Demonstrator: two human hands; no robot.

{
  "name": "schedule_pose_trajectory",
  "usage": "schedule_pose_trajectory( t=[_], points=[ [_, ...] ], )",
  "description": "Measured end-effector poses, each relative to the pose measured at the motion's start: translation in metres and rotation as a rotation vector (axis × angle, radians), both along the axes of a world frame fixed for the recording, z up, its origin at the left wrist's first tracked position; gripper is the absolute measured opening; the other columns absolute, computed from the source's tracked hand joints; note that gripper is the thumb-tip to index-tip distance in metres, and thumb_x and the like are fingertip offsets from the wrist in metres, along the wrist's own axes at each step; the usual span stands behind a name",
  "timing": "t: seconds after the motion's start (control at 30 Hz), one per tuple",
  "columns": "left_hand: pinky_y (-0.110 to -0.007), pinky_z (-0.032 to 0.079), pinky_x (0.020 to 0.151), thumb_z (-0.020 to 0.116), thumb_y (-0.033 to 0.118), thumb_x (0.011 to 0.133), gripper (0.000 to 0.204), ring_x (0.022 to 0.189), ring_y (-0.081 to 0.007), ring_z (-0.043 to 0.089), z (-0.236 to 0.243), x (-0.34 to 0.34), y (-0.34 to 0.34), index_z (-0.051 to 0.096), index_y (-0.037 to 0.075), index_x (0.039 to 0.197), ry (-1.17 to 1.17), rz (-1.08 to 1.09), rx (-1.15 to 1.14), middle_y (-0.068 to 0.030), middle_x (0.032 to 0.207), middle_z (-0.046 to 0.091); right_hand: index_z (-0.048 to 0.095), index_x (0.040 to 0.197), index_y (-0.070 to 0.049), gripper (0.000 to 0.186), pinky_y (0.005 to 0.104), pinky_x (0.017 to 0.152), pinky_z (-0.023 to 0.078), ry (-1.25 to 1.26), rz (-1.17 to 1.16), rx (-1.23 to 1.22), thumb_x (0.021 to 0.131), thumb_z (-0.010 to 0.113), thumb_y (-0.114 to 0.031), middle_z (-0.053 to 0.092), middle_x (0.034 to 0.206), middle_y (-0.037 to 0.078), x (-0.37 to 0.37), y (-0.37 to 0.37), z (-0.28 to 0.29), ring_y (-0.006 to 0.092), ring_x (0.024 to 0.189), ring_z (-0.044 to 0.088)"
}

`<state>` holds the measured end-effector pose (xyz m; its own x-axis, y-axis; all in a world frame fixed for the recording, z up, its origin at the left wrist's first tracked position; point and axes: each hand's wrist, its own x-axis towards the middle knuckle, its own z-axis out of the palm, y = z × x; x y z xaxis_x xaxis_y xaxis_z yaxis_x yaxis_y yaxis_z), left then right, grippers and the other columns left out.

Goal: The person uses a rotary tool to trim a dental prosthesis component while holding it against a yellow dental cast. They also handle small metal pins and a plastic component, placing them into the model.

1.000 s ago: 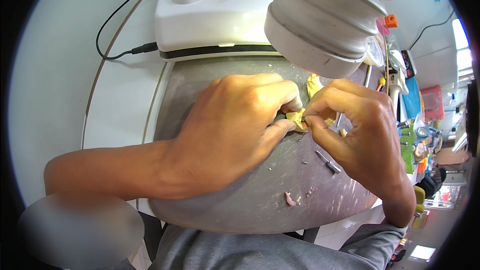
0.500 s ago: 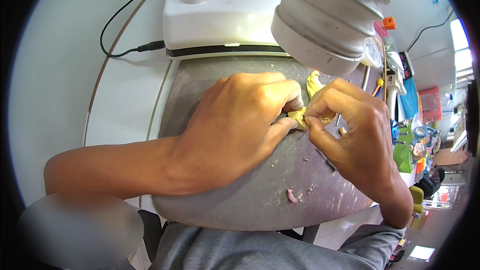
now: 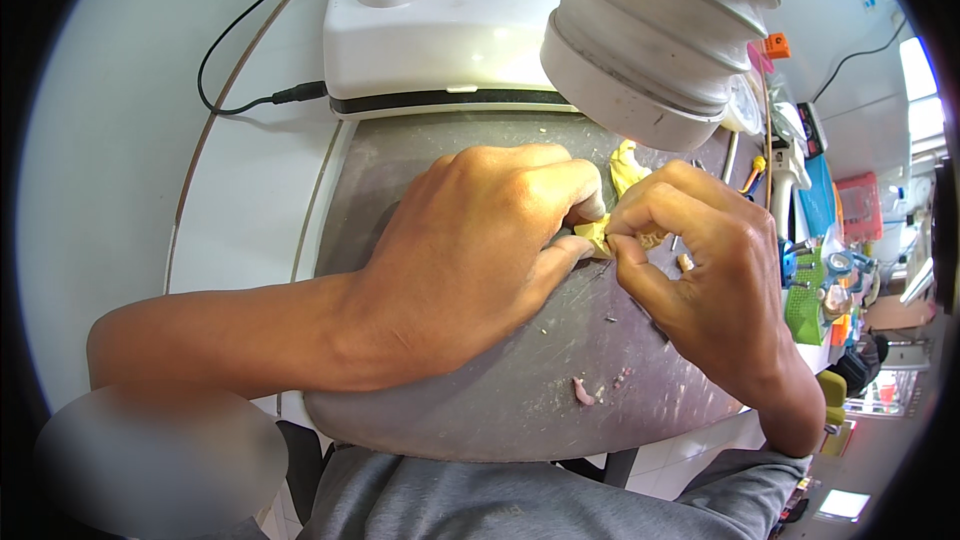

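Between the thumb and fingers of my left hand (image 3: 500, 230) is a small yellow plaster-like piece (image 3: 594, 236), held just above the grey table. My right hand (image 3: 705, 250) meets it from the right, thumb and forefinger pinched together at its edge. Whatever sits in that pinch is too small or too hidden to make out. Behind the fingers lies a larger curved yellow plaster-like piece (image 3: 627, 168), partly covered by my right hand. A small pale, tooth-like bit (image 3: 685, 262) rests under my right palm.
Overhead, a white ribbed hose nozzle (image 3: 640, 90) hangs close above my hands. A white machine (image 3: 450, 50) stands at the table's back edge, a black cable (image 3: 300, 93) at its left. A pink scrap (image 3: 582, 392) lies on the grey tabletop (image 3: 480, 410). A green basket (image 3: 805, 310) stands at right.
My right hand and its pinched fingertips have shifted very slightly left. My left hand keeps its hold on the small yellow piece, almost unmoved.
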<state>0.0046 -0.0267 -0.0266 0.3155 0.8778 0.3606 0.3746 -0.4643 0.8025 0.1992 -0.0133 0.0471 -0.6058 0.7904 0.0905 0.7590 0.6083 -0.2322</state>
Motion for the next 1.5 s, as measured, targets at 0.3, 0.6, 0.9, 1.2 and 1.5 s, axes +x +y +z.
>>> schedule_pose_trajectory(
  t=[0.3,0.6,0.9,1.2,1.5],
  points=[
    [-0.031,0.049,0.059,0.078,0.002,0.081,0.021,0.064,-0.0191,0.062,0.000,0.000,0.000,0.067,-0.003,0.098,-0.001,-0.005,0.003,-0.0128,0.085,0.065,0.073,0.084,0.001,0.007,0.0337,0.074,0.054,0.082,0.061,-0.028,0.078,0.073,0.004,0.072,0.087,0.012,0.007,0.004,0.002,0.0255,0.078,0.070],
    [-0.031,0.049,0.059,0.078,0.001,0.080,0.021,0.064,-0.0190,0.062,0.002,0.000,0.000,0.067,-0.004,0.098,0.038,-0.004,-0.014,-0.0128,0.084,0.065,0.069,0.083,0.002,0.005,0.0338,0.069,0.051,0.001,-0.006,-0.097,0.080,0.072,0.002,0.070,0.082,0.011,0.002,0.007,0.009,0.0250,0.074,0.068],
    [-0.034,0.047,0.058,0.078,0.001,0.080,0.021,0.063,-0.0228,0.060,0.000,0.000,0.001,0.065,-0.005,0.094,0.011,-0.024,0.020,-0.0146,0.082,0.061,0.066,0.080,0.001,0.007,0.0351,0.069,0.050,-0.008,0.022,-0.046,0.076,0.072,0.001,0.065,0.080,0.011,0.001,0.007,0.006,0.0256,0.072,0.065],
    [-0.036,0.045,0.057,0.079,0.002,0.079,0.022,0.063,-0.0244,0.060,0.002,-0.002,0.001,0.062,-0.005,0.092,0.016,-0.044,0.053,-0.0148,0.081,0.059,0.066,0.079,0.000,0.007,0.0357,0.069,0.050,0.069,0.031,-0.014,0.075,0.072,0.002,0.065,0.081,0.010,0.005,0.005,-0.002,0.0257,0.073,0.066],
    [-0.036,0.046,0.058,0.078,0.001,0.078,0.022,0.063,-0.0244,0.059,0.001,-0.001,0.001,0.061,-0.005,0.091,0.006,-0.047,0.076,-0.0147,0.080,0.059,0.069,0.081,-0.001,0.007,0.0366,0.070,0.051,0.001,0.066,0.040,0.075,0.074,0.001,0.066,0.083,0.010,0.002,0.003,0.000,0.0271,0.075,0.066]
  ],
)
